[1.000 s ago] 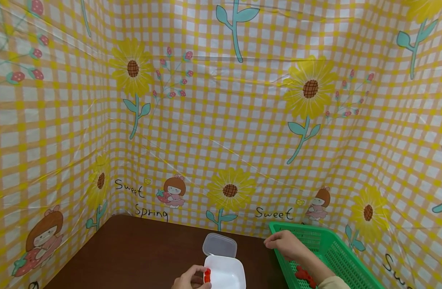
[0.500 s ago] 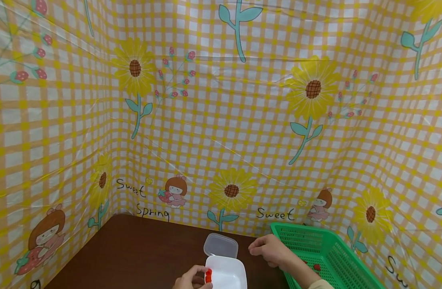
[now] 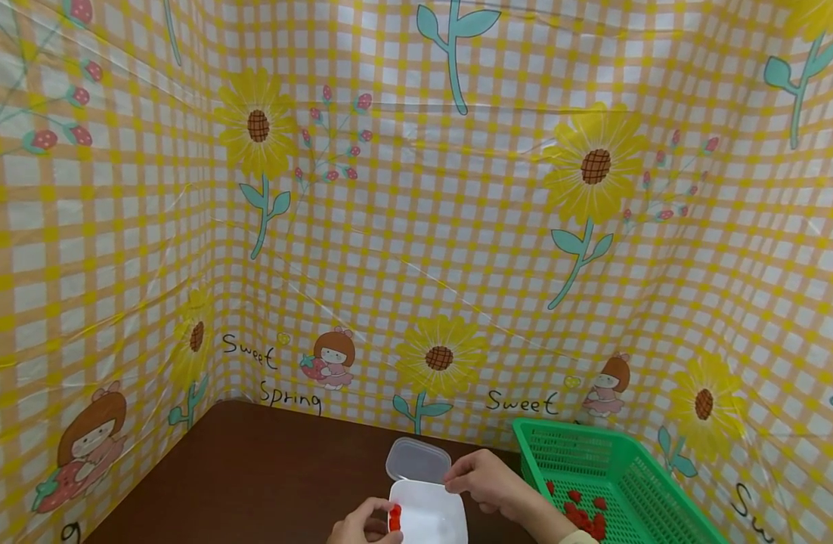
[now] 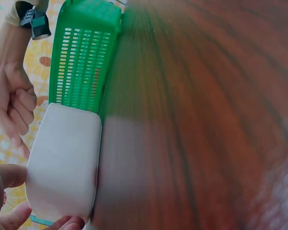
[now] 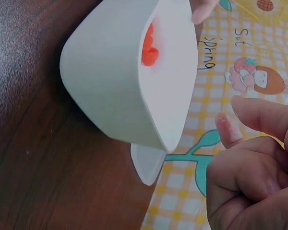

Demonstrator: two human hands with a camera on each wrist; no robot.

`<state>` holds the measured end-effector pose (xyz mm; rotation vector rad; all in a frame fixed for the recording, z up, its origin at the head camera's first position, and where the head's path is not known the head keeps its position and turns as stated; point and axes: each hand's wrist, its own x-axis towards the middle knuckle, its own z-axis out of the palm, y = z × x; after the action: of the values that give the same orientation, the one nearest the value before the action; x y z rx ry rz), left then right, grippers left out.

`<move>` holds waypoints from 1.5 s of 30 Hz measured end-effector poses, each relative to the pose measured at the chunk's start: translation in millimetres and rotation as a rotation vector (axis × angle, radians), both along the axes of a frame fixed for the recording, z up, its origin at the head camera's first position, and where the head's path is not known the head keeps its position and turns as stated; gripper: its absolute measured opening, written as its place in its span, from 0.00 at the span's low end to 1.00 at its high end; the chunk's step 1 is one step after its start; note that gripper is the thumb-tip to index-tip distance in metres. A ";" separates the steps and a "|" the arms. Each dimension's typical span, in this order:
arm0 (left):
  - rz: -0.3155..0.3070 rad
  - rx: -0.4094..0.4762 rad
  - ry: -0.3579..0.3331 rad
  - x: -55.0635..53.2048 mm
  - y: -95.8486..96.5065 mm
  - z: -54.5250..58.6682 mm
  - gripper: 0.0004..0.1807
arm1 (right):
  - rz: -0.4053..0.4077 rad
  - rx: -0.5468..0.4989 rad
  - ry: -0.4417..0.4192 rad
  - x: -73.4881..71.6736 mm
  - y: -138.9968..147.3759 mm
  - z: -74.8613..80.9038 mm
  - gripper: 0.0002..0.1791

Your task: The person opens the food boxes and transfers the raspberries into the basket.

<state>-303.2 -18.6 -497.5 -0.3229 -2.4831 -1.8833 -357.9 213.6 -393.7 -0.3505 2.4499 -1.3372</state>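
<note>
A white plastic box point(image 3: 426, 491) stands tilted, with small red pieces point(image 5: 149, 53) against one inner wall; their kind is unclear. With thumb and fingers about its left side, my left hand point(image 3: 359, 523) holds the box; the left wrist view shows fingers against its outside. My right hand point(image 3: 487, 483) hovers by the box's upper right rim. In the right wrist view its thumb and forefinger tips are apart with nothing visible between them, and the other fingers curl loosely. A clear lid point(image 3: 419, 458) lies just behind the box.
A green perforated basket point(image 3: 651, 487) is at the right, with several small red pieces point(image 3: 583, 521) on its floor. Dark brown table point(image 3: 280, 476) extends to the left. A checked, sunflower-printed cloth point(image 3: 389, 227) walls off the back and sides.
My right hand has travelled left from over the basket to the box's rim, uncovering the red pieces in the basket. My left hand keeps its hold on the box.
</note>
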 end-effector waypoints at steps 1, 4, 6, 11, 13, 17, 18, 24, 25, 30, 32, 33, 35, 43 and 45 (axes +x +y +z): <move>0.003 -0.004 -0.002 -0.3 0.2 0.1 0.22 | -0.001 0.006 0.002 0.1 -1.6 -0.6 0.11; 0.010 -0.014 -0.006 -0.7 0.7 0.2 0.22 | 0.006 0.015 0.007 1.4 -6.2 -1.4 0.10; 0.013 -0.017 -0.005 -0.6 0.9 0.1 0.22 | 0.009 0.016 0.007 2.2 -9.5 -1.9 0.10; 0.011 -0.006 -0.001 0.2 1.0 0.1 0.23 | 0.001 0.009 0.000 3.1 -18.4 -5.0 0.11; 0.008 -0.004 0.000 0.4 1.1 0.1 0.23 | -0.005 0.010 -0.006 2.9 -21.9 -7.8 0.11; 0.002 -0.004 0.006 0.9 1.0 -0.4 0.22 | -0.013 0.013 -0.030 2.4 -28.5 -14.4 0.09; 0.002 -0.004 0.007 1.2 0.8 -0.3 0.22 | -0.013 0.014 -0.035 2.1 -29.9 -16.1 0.09; -0.007 0.002 0.006 2.7 0.0 0.9 0.22 | 0.008 -0.007 -0.043 1.2 -36.3 -25.0 0.07; -0.009 0.004 0.005 2.8 -0.1 1.0 0.22 | 0.015 -0.020 -0.044 1.0 -37.1 -26.4 0.07; -0.001 -0.001 0.003 2.2 -0.3 1.1 0.22 | 0.030 -0.059 -0.060 -0.3 -41.4 -33.0 0.09; 0.004 -0.006 0.008 1.9 -0.3 0.7 0.23 | 0.028 -0.057 -0.067 -0.8 -43.4 -35.4 0.09; 0.004 -0.008 0.011 1.8 -0.3 0.5 0.23 | 0.029 -0.060 -0.071 -1.2 -44.4 -36.8 0.09; 0.004 -0.005 0.018 1.5 -0.3 -0.1 0.23 | 0.029 -0.059 -0.070 -1.6 -46.5 -38.7 0.09; 0.022 -0.014 0.029 0.8 0.6 -1.6 0.21 | 0.002 -0.051 -0.038 -0.9 -54.9 -50.6 0.06; 0.022 -0.014 0.031 1.4 0.7 -1.4 0.21 | -0.008 -0.042 -0.034 -0.3 -56.2 -54.3 0.04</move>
<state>-301.8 -17.9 -498.9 -0.3213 -2.4710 -1.8390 -358.2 157.4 -448.1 -0.3262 2.4013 -1.3877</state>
